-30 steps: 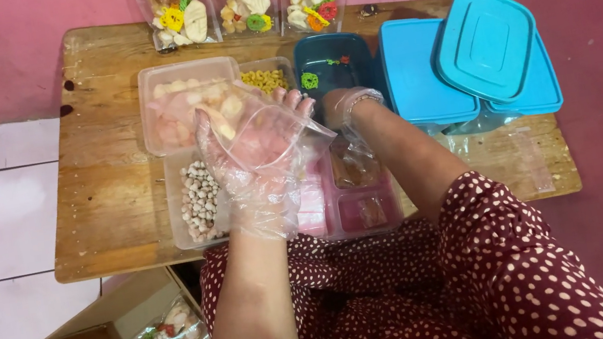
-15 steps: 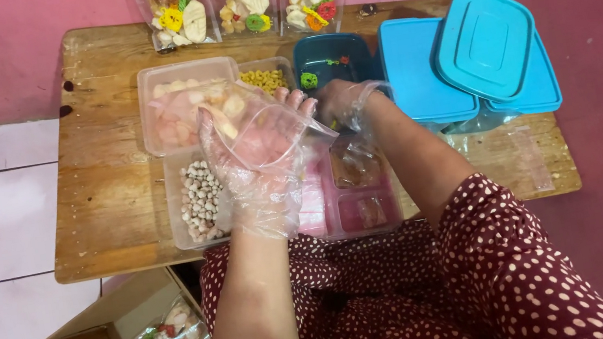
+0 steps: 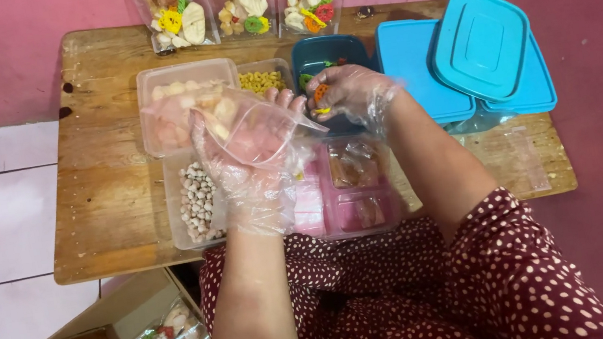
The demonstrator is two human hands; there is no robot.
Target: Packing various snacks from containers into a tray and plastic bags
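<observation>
Over the teal tub [image 3: 332, 53], right hand [image 3: 350, 94] pinches coloured crackers [image 3: 320, 95]; left grip [image 3: 249, 165] clamps clear bag [image 3: 256, 128]

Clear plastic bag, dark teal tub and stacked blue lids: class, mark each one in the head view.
clear plastic bag [image 3: 256, 132], head view, on its front wall in the left hand.
dark teal tub [image 3: 324, 50], head view, on its far rim.
stacked blue lids [image 3: 480, 45], head view, on the top lid's centre panel.

The right hand [image 3: 350, 94] now sits higher over the teal tub [image 3: 329, 58], pinching orange and yellow crackers [image 3: 320, 97].
</observation>
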